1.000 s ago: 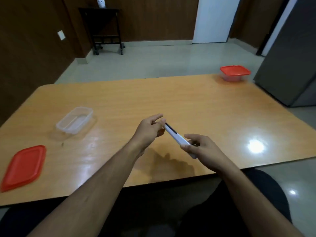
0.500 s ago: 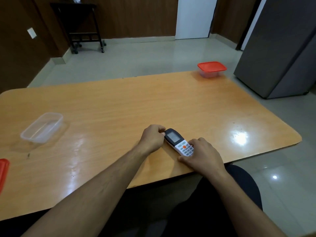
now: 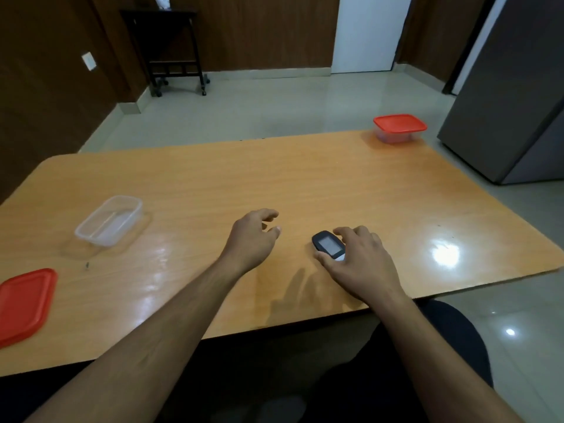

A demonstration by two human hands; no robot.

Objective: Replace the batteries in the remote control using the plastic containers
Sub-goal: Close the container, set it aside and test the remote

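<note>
Right grip covers smooth rounded remote on glossy wooden table.

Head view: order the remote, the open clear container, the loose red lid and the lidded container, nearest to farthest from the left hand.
From the left hand:
1. Remote control, just right of it, under the right hand.
2. Open clear container, to its left.
3. Lidded container, far right corner.
3. Loose red lid, far left edge; too close to call.

No legible text, label, brand, number or sign is found anywhere in the frame. The screen of the remote control, at centre right, is seen as a blank grey panel; no characters can be made out on it. The wall plate at upper left is unmarked so far as can be told.
</note>
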